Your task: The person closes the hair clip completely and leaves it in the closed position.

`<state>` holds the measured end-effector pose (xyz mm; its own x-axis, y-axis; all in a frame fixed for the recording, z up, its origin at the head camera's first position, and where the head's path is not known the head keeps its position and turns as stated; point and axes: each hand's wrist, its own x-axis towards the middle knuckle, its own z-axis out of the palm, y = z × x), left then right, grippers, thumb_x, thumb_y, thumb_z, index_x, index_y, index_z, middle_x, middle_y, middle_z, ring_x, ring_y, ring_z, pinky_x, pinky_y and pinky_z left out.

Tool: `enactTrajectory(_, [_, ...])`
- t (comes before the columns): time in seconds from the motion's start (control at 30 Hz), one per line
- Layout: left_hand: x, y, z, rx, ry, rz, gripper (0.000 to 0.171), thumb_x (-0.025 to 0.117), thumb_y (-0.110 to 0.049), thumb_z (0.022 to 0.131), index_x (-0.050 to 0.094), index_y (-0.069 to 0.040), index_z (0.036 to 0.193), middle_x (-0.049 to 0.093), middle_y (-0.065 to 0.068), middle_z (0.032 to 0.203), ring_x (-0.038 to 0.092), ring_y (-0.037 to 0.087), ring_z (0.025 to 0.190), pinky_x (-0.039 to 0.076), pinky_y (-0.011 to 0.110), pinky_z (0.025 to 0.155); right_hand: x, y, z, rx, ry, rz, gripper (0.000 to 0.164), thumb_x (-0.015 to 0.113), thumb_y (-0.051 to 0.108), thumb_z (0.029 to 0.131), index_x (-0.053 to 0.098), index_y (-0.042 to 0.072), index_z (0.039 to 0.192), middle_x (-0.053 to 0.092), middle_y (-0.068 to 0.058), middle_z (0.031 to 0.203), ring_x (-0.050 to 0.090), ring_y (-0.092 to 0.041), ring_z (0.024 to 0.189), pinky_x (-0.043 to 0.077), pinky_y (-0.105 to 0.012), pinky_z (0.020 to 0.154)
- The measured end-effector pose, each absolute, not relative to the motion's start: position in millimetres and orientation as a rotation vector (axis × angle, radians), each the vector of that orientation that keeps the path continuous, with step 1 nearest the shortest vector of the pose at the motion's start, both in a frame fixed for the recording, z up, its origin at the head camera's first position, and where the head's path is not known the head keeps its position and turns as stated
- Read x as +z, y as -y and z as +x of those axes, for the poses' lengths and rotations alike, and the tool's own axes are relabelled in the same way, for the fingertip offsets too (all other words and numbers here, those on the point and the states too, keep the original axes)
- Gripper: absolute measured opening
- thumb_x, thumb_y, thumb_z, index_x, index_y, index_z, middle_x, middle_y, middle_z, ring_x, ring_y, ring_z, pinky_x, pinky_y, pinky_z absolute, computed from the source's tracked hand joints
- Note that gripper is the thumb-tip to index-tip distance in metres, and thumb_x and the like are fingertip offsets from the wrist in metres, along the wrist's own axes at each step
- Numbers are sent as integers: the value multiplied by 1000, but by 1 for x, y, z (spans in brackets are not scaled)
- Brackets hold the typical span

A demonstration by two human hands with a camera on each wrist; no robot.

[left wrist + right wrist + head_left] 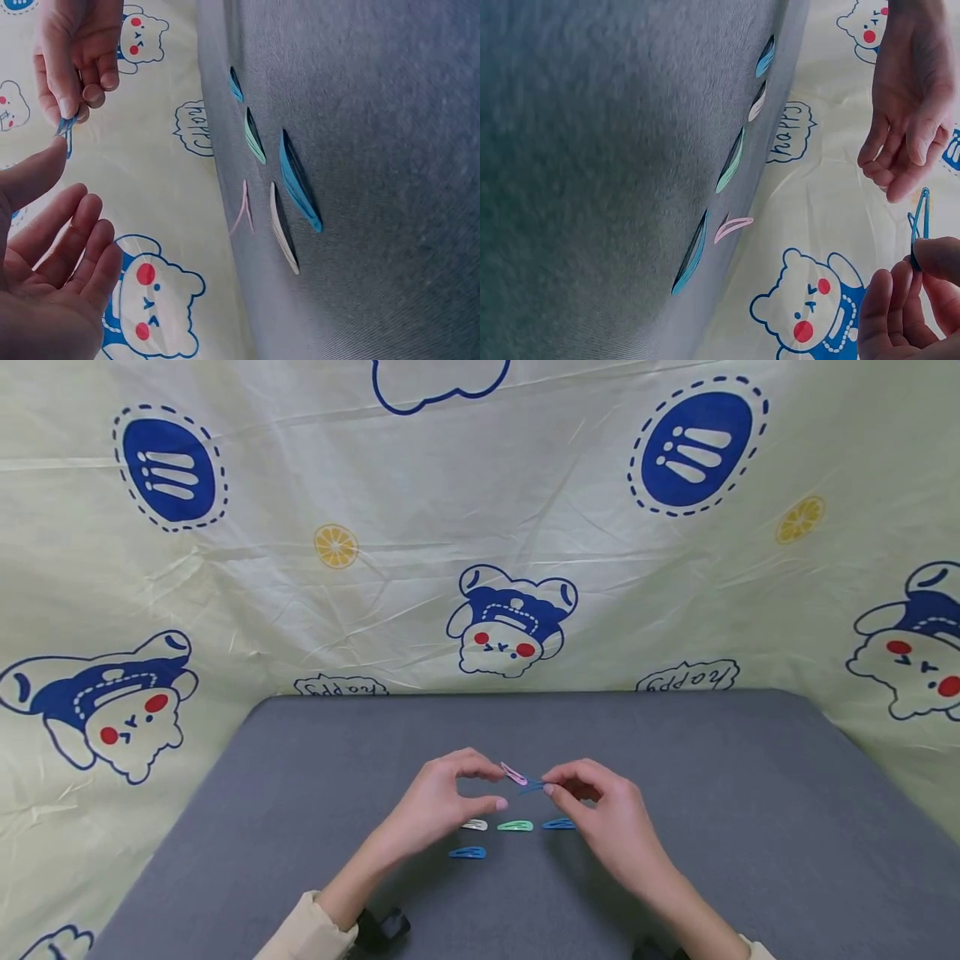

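My right hand (611, 822) pinches a blue snap hair clip (926, 214) by one end between thumb and fingertips. The clip's two parts stand spread apart. My left hand (442, 797) faces it with fingers extended and apart, and nothing in its grasp; in the right wrist view its fingertips are a short way from the clip's free end. A pink hair clip (733, 228) lies on the table beyond the row, also sprung apart in the left wrist view. White (476, 824), green (515, 826) and blue (558, 823) clips form a row below the hands.
Another blue hair clip (467, 852) lies nearer to me, in front of the white one. All the loose clips rest on a grey cloth-covered table (360, 743). Behind its far edge hangs a pale printed curtain (420, 535).
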<state>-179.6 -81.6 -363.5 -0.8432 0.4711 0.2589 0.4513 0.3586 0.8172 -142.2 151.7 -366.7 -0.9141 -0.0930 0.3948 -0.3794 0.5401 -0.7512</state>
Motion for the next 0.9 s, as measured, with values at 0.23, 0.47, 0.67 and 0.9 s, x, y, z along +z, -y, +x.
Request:
enactTrajectory(0.23, [-358,80,-165,1512,-2611,877,29,81,-24,83,73,-24,111,63,-18,104,59,8,105,48,36,91,-367,-150,-132,1371,2438,383,15,75,11,88,71,24,95,64,13,86,62,-8,78,53,-27,76])
enactTrajectory(0.47, [-355,79,-154,1512,-2666,833,29,82,-23,82,73,-24,110,63,-17,104,58,8,103,49,37,89,-368,-148,-124,1428,2412,391,14,75,12,88,71,25,93,64,13,86,62,-9,77,53,-26,76])
enactTrajectory(0.67, [-355,77,-149,1520,-2698,860,30,83,-21,81,74,-22,110,64,-15,104,57,10,102,49,32,85,-367,-147,-120,1432,2381,413,14,75,13,88,71,26,93,63,13,86,62,-9,77,53,-25,78])
enactTrajectory(0.9, [-359,72,-145,1564,-2701,892,30,84,-21,80,75,-19,108,64,-15,104,56,7,101,50,30,83,-367,-144,-117,1445,2340,461,16,75,12,88,71,27,93,64,13,87,63,-9,78,53,-24,78])
